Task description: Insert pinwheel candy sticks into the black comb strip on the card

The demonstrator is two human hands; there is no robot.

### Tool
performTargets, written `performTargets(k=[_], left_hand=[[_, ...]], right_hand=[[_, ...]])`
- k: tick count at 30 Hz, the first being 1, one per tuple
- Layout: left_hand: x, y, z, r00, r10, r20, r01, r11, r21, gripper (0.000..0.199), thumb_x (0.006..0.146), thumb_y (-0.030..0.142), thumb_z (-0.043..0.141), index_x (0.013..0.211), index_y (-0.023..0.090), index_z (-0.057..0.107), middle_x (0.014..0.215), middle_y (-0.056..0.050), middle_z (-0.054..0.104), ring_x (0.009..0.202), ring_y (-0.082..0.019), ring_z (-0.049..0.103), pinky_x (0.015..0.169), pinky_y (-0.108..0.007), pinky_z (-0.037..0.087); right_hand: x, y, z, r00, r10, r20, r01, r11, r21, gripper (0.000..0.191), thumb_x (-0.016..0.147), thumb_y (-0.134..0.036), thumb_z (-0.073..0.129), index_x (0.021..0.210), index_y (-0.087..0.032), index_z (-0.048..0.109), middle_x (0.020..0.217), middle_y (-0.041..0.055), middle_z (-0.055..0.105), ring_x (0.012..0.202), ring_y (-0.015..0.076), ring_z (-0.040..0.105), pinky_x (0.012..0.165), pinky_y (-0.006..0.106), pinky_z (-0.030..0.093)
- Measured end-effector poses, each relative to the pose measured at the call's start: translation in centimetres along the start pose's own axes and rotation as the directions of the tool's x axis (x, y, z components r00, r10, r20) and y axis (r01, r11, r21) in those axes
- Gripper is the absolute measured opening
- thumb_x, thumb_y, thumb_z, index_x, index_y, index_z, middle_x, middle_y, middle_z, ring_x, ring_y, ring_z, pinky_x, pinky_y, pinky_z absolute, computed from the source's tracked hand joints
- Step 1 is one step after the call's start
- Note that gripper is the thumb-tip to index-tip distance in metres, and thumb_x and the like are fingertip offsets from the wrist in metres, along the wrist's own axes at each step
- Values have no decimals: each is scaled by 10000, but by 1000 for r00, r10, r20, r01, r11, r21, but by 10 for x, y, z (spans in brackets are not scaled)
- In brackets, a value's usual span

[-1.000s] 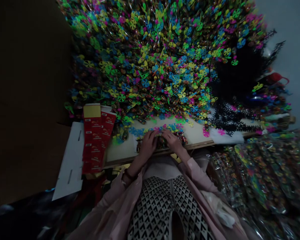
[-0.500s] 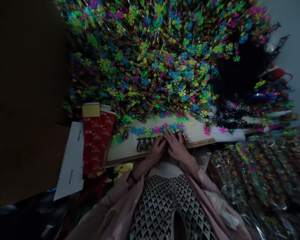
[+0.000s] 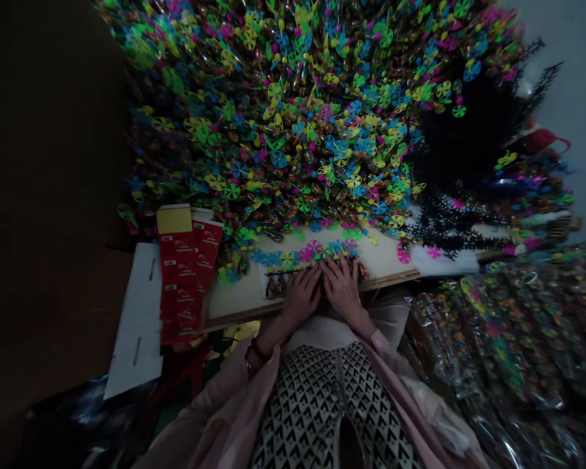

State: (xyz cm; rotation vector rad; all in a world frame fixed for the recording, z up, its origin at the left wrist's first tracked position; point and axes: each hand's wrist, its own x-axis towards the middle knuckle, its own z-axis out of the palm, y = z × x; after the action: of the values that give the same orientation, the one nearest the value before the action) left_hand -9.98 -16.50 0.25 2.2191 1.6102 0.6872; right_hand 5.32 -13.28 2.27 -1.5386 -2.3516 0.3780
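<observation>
Along the table's front edge (image 3: 244,311) lies a row of small clear tubes with dark contents (image 3: 275,285), topped by coloured pinwheels (image 3: 288,258). A thin black strip runs across the tubes. My left hand (image 3: 303,293) rests over the middle of the row, its fingers reaching forward. My right hand (image 3: 340,283) lies flat beside it with fingers spread, over the right part of the row. The fingertips cover several tubes, and whether either hand grips one is hard to see.
A huge heap of tubes with pinwheels (image 3: 283,130) fills the table's back. Red printed cards (image 3: 178,273) and a white board (image 3: 139,319) stand left. Black toothed strips (image 3: 444,225) lie right of the heap. Filled plastic bags (image 3: 508,326) are at the right.
My left hand has shifted slightly left and its fingers lie flatter over the tubes. My right hand has turned more upright, with its fingers spread over the row. The view has moved slightly.
</observation>
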Motion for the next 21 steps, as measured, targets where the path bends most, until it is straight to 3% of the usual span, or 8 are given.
performTargets(k=[7,10,12,13,16,17,18,21], left_hand=[[11,-3,-7,994,62,88,-68,995,72,441,905,266,456,1339,195,482,1369,-98,533,1176,-285,498,953,-458,378],[14,-4,-13,994,82,70,-86,994,63,402,915,299,462,1304,210,516,1332,-97,562,1171,-286,502,955,-462,379],[13,-4,-15,995,91,37,-92,995,28,408,917,325,473,1309,220,508,1325,-99,562,1189,-278,493,970,-453,382],[13,-5,-16,996,91,16,-91,996,6,421,916,331,478,1324,224,492,1334,-102,552,1199,-273,487,976,-447,386],[11,-5,-15,996,54,-70,-57,998,-40,452,919,318,475,1363,238,446,1367,-110,507,1217,-264,475,986,-446,398],[11,-6,-15,995,40,-97,-44,998,-48,447,921,307,470,1362,242,446,1369,-111,501,1219,-263,473,988,-449,401],[11,-6,-15,993,30,-117,-37,998,-51,434,923,295,465,1354,247,456,1363,-110,501,1218,-262,474,988,-450,403],[12,-10,-19,989,9,-147,-15,999,-37,386,929,269,448,1312,256,503,1347,-108,508,1213,-256,474,991,-447,405]], right_hand=[[1,-4,-2,998,-63,-20,61,994,-92,417,906,-220,444,1316,-251,514,1488,68,376,1424,285,194,1120,643,33],[0,15,-10,996,-55,-72,49,995,-88,390,926,-228,403,1291,-271,533,1424,53,463,1370,248,306,1134,585,90],[1,47,-22,972,112,-205,-127,990,-65,378,939,-231,353,1253,-252,564,1292,79,567,1260,230,426,1112,525,202],[2,69,-30,927,241,-288,-266,963,-51,381,939,-233,335,1233,-232,577,1224,98,595,1200,233,461,1077,500,264],[11,141,-60,718,546,-431,-625,778,-56,376,902,-252,378,1214,-197,581,1203,138,557,1149,289,439,946,476,366],[15,164,-70,707,583,-401,-663,743,-88,369,879,-242,410,1202,-200,584,1222,139,538,1147,300,427,920,467,374],[20,183,-78,724,599,-341,-667,734,-126,357,861,-235,437,1181,-197,591,1223,141,531,1141,303,424,900,451,379],[31,211,-99,808,566,-163,-589,783,-199,309,853,-248,472,1123,-158,591,1141,154,561,1070,288,471,843,396,394]])
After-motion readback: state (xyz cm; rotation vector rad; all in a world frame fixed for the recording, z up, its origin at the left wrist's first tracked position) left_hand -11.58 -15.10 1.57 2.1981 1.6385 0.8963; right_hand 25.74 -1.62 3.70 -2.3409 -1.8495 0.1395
